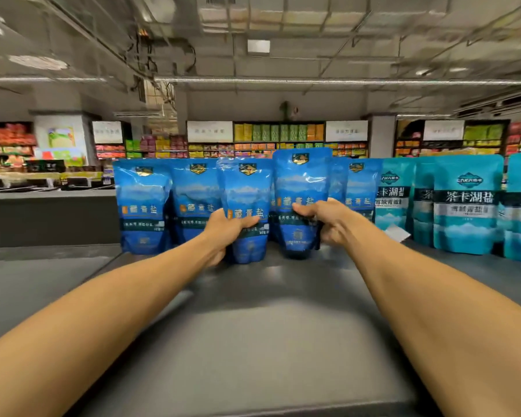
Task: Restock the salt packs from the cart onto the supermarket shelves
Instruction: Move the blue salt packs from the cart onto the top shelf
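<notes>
Left hand gripping blue salt pack, upright on grey shelf top. Right hand gripping second blue salt pack, just right of the first, raised slightly higher. Further blue packs behind; teal salt packs well right.

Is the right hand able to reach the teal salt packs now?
Probably not yet: the right hand grips a blue salt pack. The teal salt packs stand unobstructed beside it.

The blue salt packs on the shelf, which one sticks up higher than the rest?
The blue pack gripped by the right hand: its top rises above the row, while the left hand's pack sits level with the others.
</notes>
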The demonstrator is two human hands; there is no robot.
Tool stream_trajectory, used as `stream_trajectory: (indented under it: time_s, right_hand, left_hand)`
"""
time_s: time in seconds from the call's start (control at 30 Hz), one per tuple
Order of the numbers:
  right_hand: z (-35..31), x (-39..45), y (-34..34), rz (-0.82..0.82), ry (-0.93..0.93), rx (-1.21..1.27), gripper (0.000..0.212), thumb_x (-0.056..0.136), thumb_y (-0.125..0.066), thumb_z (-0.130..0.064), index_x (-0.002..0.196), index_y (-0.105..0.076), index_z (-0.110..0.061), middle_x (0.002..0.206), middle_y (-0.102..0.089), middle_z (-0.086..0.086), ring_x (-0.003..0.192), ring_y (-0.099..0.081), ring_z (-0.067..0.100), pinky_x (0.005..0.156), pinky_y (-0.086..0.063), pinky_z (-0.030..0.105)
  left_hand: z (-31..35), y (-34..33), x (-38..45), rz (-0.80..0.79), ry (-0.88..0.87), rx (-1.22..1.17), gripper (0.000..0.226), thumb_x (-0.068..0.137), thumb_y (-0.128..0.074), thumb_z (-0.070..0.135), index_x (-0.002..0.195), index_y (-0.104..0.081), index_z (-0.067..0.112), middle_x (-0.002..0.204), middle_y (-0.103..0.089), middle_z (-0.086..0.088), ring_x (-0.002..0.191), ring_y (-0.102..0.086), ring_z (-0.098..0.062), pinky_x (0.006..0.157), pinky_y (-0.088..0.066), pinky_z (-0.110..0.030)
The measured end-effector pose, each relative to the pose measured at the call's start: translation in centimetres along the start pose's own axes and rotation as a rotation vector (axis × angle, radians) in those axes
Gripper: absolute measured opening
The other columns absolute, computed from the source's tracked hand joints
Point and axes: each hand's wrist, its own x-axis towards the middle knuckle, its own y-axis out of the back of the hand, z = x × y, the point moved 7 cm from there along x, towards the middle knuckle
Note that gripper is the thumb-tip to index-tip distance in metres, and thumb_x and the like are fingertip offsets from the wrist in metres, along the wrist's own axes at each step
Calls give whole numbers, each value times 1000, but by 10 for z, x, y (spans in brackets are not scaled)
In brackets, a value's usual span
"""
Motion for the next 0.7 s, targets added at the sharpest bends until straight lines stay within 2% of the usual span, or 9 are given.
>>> stream_trajectory:
  time_s: [0.13, 0.2, 0.27, 0.33, 0.37, 0.43, 0.53, 0.6, 0.7]
  right_hand:
    - [7, 14, 16, -20, -26, -287, 56, 79, -82, -11, 123, -51, 6, 121, -66, 18, 118, -62, 34, 98, -51, 51]
    - [2, 12, 24, -33, -18, -609, 63, 75, -87, -24, 122, -56, 4, 118, -67, 15, 104, -64, 28, 84, -56, 41]
    - [-4, 7, 29, -1, 24, -802, 59, 73, -89, -31, 111, -55, -1, 95, -62, 12, 77, -53, 23, 57, -43, 29]
    - [-3, 7, 28, 23, 31, -811, 54, 74, -88, -28, 108, -53, -3, 84, -58, 10, 62, -46, 18, 48, -35, 27]
    - [-1, 8, 27, 22, 28, -784, 48, 76, -86, -24, 104, -54, -2, 83, -64, 10, 60, -49, 17, 48, -42, 28]
    - [4, 12, 23, 33, 24, -743, 34, 79, -84, -17, 90, -56, -1, 94, -74, 14, 69, -62, 20, 69, -60, 35]
    - [8, 18, 16, 81, 19, -683, 39, 81, -82, -13, 99, -50, 2, 104, -74, 19, 76, -66, 23, 85, -60, 44]
    - [9, 24, 12, 111, 20, -658, 57, 81, -82, -12, 122, -45, 3, 103, -74, 19, 73, -66, 23, 80, -61, 42]
    - [11, 33, 9, 159, 25, -692, 55, 79, -84, -14, 121, -51, 3, 95, -75, 17, 62, -66, 20, 60, -58, 32]
  left_hand:
    - [-4, -2, 2, -79, 5, 45, 28, 80, -75, 0, 107, -71, 5, 102, -76, -6, 96, -71, -22, 95, -54, -41]
    - [-3, 4, 0, -109, 21, 237, 31, 78, -79, 4, 107, -71, 5, 102, -75, -7, 96, -70, -22, 99, -52, -43]
    - [-1, 15, -4, -59, 30, 505, 40, 73, -87, 21, 105, -68, 6, 99, -73, -7, 95, -68, -25, 93, -55, -43]
    - [2, 26, -10, 45, 39, 711, 47, 68, -88, 38, 93, -61, 8, 86, -67, -7, 81, -63, -23, 69, -55, -38]
    - [5, 27, -13, 90, 21, 773, 48, 67, -88, 43, 83, -55, 11, 77, -61, -4, 70, -57, -19, 57, -48, -32]
    - [9, 26, -15, 125, -12, 811, 50, 66, -88, 44, 76, -49, 14, 70, -55, -1, 59, -50, -14, 46, -38, -28]
    - [7, 20, -10, 88, 19, 674, 47, 68, -90, 27, 91, -58, 2, 70, -69, -11, 49, -64, -16, 42, -53, -29]
    - [5, 19, -5, 85, 10, 648, 47, 67, -90, 22, 92, -62, -7, 60, -70, -12, 47, -68, -17, 43, -57, -31]
    - [4, 16, -1, 111, -37, 670, 54, 68, -89, 20, 107, -64, -7, 55, -69, -9, 51, -71, -19, 51, -61, -33]
